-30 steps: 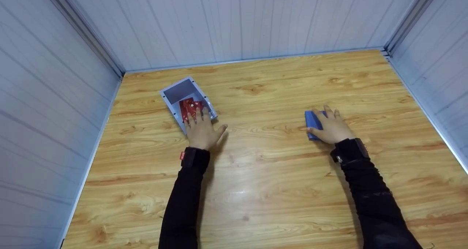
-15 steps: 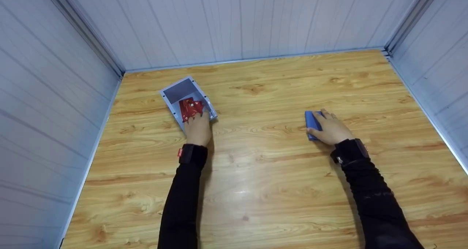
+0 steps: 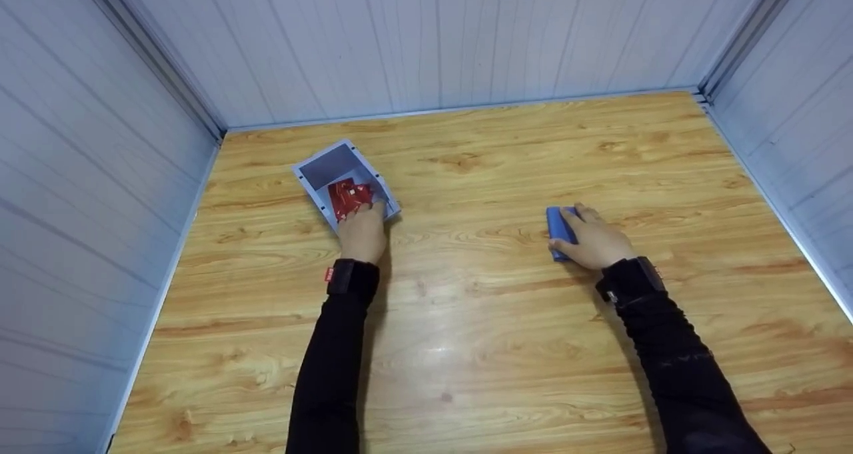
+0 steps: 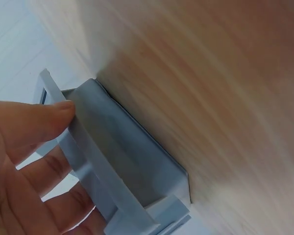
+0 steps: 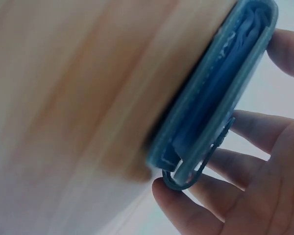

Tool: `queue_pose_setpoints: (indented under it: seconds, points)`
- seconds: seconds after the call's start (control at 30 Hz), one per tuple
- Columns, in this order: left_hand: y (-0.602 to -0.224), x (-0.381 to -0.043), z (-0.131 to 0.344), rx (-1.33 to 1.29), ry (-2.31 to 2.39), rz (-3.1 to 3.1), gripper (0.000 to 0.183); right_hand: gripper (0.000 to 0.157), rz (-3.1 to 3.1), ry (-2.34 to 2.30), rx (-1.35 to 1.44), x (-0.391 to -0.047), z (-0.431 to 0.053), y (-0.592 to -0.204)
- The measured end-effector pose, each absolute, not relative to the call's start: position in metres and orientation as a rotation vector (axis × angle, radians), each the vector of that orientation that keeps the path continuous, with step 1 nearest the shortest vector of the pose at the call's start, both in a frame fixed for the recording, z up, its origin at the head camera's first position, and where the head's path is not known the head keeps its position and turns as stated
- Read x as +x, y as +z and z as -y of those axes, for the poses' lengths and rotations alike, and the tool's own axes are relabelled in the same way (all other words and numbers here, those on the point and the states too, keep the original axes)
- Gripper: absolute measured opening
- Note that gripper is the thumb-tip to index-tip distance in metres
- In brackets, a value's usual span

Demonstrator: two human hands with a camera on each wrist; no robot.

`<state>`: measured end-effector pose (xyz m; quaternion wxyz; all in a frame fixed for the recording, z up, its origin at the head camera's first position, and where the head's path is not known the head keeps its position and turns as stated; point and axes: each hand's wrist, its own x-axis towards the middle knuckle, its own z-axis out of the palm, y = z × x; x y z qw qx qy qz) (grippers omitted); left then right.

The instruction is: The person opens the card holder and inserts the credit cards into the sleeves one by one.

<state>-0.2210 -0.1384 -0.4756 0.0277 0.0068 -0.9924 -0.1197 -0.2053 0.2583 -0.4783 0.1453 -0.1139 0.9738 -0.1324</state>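
My left hand (image 3: 362, 235) grips the near end of an open grey box (image 3: 321, 155). Its fingers reach over the rim. In the left wrist view the thumb rests against the rim of the box (image 4: 108, 178). Red flat items (image 3: 346, 199), one with a small pale square, lie inside the box, partly hidden by my fingers. Farther right, my right hand (image 3: 595, 242) holds a folded blue wallet (image 3: 558, 231) low over the wooden table. In the right wrist view the blue wallet (image 5: 235, 93) shows its layered edge and a small strap, fingers around its outer side.
The wood-grain table (image 3: 466, 294) is enclosed by a pale panelled back wall (image 3: 433, 41), a left wall (image 3: 86, 194) and a right wall (image 3: 800, 101). The box stands at an angle toward the back left.
My left hand has gone from spread fingers over the box to gripping its near rim. The box has shifted very slightly. My right hand and the wallet have moved a little left and nearer.
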Motion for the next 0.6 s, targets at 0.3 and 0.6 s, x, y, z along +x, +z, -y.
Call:
queue_pose_setpoints:
  seconds: [0.3, 0.6]
  points:
    - [-0.477, -0.219, 0.127, -0.093, -0.360, 2.970, 0.038, 0.079, -2.825, -0.346, -0.390, -0.200, -0.241, -0.482]
    - [-0.475, -0.217, 0.115, -0.144, -0.374, 3.014, 0.037, 0.080, -2.826, -0.319, -0.410, -0.192, -0.229, -0.481]
